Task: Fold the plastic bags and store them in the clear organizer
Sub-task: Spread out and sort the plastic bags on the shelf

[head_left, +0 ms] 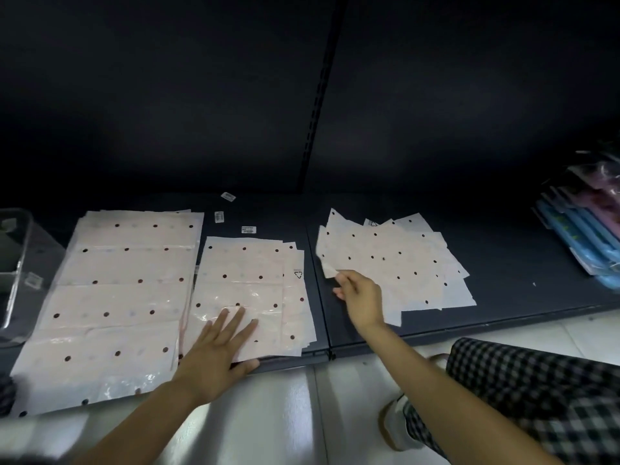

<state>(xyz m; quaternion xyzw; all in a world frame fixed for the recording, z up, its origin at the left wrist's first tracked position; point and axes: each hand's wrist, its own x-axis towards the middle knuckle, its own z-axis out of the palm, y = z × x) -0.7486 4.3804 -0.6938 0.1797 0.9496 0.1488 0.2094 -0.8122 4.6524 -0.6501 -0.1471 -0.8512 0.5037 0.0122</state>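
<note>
Left hand (218,347) (flat) on bags (255,297)

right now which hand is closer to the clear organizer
Left. The left hand presses the middle stack, nearer the clear organizer; the right hand pinches a bag far right.

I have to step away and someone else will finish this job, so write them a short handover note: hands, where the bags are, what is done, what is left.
Left hand: flat, fingers straight, pressing on the middle stack of bags.
Right hand: pinching a corner of the loose pile of smaller bags on the right.
A large stack of bags lies on the left of the dark shelf. The clear organizer stands at the far left edge; what it holds cannot be told.
Done: bags sorted into three piles by size.
Left: fold the bags and store them in the organizer.
</note>
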